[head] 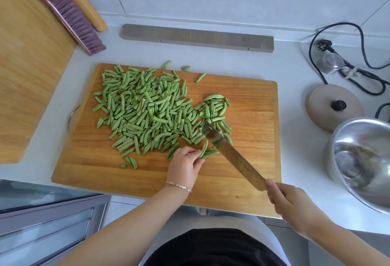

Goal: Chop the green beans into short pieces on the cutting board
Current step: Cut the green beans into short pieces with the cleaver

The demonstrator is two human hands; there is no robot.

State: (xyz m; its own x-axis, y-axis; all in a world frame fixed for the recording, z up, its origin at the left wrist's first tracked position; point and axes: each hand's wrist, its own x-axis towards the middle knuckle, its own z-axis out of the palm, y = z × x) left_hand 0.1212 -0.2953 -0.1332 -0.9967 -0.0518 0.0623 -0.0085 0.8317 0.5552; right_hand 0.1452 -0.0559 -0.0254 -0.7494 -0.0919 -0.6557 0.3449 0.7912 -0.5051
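Observation:
A wooden cutting board (249, 105) lies on the white counter. A wide heap of short green bean pieces (145, 109) covers its left and middle. My left hand (184, 165) pinches a small bunch of beans (207, 153) at the heap's near edge, fingers curled on them. My right hand (295, 206) grips the handle of a large cleaver (232, 156). Its blade slants up-left, the tip resting among the pieces just right of the bunch.
A steel bowl (363, 162) stands at the right, a brown lid (333, 106) and a black power cord (358, 69) behind it. A grey bar (196, 37) lies beyond the board. A brush (78, 21), a rolling pin (84, 2) and a second wooden board (27, 65) are on the left. Stray pieces (185, 68) lie off the board.

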